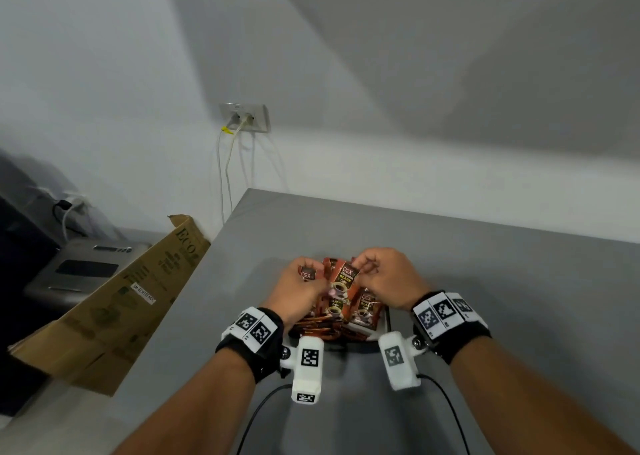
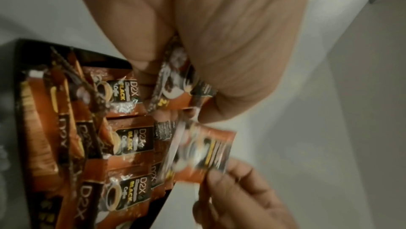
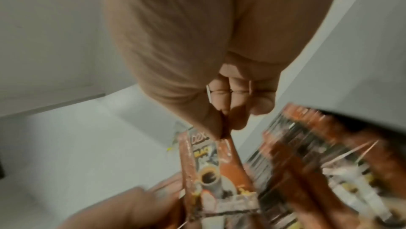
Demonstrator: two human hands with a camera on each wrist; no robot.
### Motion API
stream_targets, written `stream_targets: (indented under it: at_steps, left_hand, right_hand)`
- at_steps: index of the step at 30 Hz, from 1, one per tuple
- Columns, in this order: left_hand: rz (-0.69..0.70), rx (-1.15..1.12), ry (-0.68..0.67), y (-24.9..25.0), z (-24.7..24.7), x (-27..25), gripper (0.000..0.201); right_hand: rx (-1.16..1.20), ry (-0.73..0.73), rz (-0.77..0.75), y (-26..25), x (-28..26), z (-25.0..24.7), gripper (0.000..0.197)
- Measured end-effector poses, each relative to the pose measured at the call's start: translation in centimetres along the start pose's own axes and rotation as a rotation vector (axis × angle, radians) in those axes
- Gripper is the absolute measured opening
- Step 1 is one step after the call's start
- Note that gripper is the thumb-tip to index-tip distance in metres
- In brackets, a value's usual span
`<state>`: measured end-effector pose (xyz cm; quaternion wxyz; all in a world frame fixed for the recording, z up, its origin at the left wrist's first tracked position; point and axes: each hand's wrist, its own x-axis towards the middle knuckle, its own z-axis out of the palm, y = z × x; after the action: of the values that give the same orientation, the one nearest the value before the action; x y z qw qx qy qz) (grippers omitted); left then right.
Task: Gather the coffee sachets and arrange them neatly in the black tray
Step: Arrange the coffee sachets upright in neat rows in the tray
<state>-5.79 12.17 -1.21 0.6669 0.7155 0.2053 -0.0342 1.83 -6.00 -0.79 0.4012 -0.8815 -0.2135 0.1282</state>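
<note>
The black tray (image 1: 385, 317) sits on the grey table (image 1: 502, 281), holding several orange-brown D2X Black coffee sachets (image 2: 131, 144), some flat and some on edge. Above its far end, my left hand (image 1: 308, 274) grips one sachet (image 2: 175, 85) between thumb and fingers. My right hand (image 1: 360, 269) pinches the top edge of another sachet (image 1: 346, 279), which hangs upright over the pile. The right wrist view shows that pinched sachet (image 3: 217, 166) dangling from thumb and forefinger. Both hands are close together, almost touching.
An open cardboard box (image 1: 121, 298) leans at the table's left edge, beside a grey appliance (image 1: 86, 267). A wall socket (image 1: 246, 117) with white cables is behind. Black cables run from the wrist cameras toward me. Bare table lies to the right of the tray.
</note>
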Motion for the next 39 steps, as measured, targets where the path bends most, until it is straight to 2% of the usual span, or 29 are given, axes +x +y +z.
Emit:
stream_targets:
  at_steps: [2,6,11,15,17,20,22,24,26,29,32,35,39]
  left_hand:
    - [-0.033,-0.045,0.022,0.0,-0.4,0.1,0.023]
    - [-0.078,-0.086,0.017,0.0,-0.9,0.1,0.027]
    - [-0.035,0.008,0.037,-0.6,-1.2,0.0,0.027]
    - [-0.026,0.065,0.036,-0.9,-1.4,-0.1,0.026]
    - [-0.012,0.065,0.032,-1.0,-1.4,-0.1,0.027]
    - [-0.001,0.041,0.033,-0.9,-1.1,-0.1,0.026]
    - [0.021,0.035,0.024,-0.7,-0.7,-0.1,0.027]
    - [0.05,0.051,0.004,-0.5,-0.3,-0.1,0.03]
    - [0.071,0.055,0.015,-0.3,-0.3,0.0,0.032]
    - [0.06,0.064,0.145,-0.3,-1.2,0.2,0.031]
    - [0.061,0.082,0.23,-0.7,-2.5,0.2,0.027]
    - [0.046,0.159,0.24,-1.4,-3.6,-0.1,0.021]
    - [0.024,0.264,0.183,-2.3,-4.4,-0.7,0.018]
  right_hand:
    - [-0.084,-0.029,0.059,0.8,-0.2,-0.5,0.021]
    - [-0.272,-0.124,0.155,2.6,-0.6,0.9,0.034]
    - [-0.402,-0.085,0.186,3.2,-0.7,2.7,0.022]
    - [-0.435,-0.026,0.16,3.3,-0.9,3.3,0.016]
    - [-0.437,0.03,0.098,3.4,-0.9,3.2,0.014]
    - [-0.235,0.136,-0.04,2.1,-1.1,2.8,0.015]
    - [-0.006,0.091,-0.082,0.2,-0.9,2.6,0.019]
    - [0.106,-0.007,-0.104,-1.7,-0.6,2.6,0.02]
    - [0.054,-0.012,-0.11,-2.6,0.2,2.8,0.017]
    - [-0.014,0.042,-0.031,-2.6,1.6,3.3,0.016]
    - [-0.147,-0.035,-0.035,-2.4,2.6,4.9,0.02]
    - [-0.283,-0.158,-0.076,-2.5,2.9,7.0,0.027]
    - [-0.421,-0.221,-0.074,-2.1,3.2,8.6,0.034]
